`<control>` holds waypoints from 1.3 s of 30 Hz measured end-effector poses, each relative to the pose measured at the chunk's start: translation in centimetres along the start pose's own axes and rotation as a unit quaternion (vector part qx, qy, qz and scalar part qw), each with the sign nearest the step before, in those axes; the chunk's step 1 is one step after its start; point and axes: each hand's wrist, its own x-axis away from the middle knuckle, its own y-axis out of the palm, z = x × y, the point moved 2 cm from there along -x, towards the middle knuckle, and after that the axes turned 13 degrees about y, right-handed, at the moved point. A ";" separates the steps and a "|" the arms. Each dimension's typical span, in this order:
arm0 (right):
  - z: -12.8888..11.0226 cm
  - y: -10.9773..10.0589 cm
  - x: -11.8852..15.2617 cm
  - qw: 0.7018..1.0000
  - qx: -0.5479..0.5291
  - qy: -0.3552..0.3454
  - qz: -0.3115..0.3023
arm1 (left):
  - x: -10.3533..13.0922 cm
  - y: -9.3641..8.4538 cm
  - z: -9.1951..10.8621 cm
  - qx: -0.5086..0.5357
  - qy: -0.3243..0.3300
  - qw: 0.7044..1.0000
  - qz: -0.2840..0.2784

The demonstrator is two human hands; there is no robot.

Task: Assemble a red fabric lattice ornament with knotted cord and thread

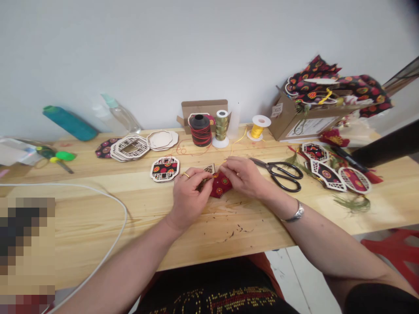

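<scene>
The one view looked out from the person's head, facing forward and steeply down over the tabletop (98, 244) to the pale wall (163, 52) behind it. It sat within arm's reach of the left hand (190, 196) and right hand (244, 176), near mid-picture. The forearms ran in from the lower corners, and the black shirt (222, 303) showed at the bottom edge.
</scene>
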 end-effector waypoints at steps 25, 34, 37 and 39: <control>0.4 1.4 -0.2 0.855 -0.369 0.324 -0.167 | 0.2 0.1 0.1 -0.039 0.030 0.998 -0.031; 0.1 0.9 0.0 0.826 -0.384 0.367 -0.188 | 0.3 0.1 0.1 -0.053 0.042 0.997 -0.031; 0.2 0.9 0.0 0.839 -0.365 0.360 -0.183 | 0.3 0.1 0.1 -0.054 0.045 0.997 -0.034; 0.2 0.9 -0.1 0.843 -0.358 0.358 -0.183 | 0.3 0.1 0.1 -0.055 0.047 0.997 -0.035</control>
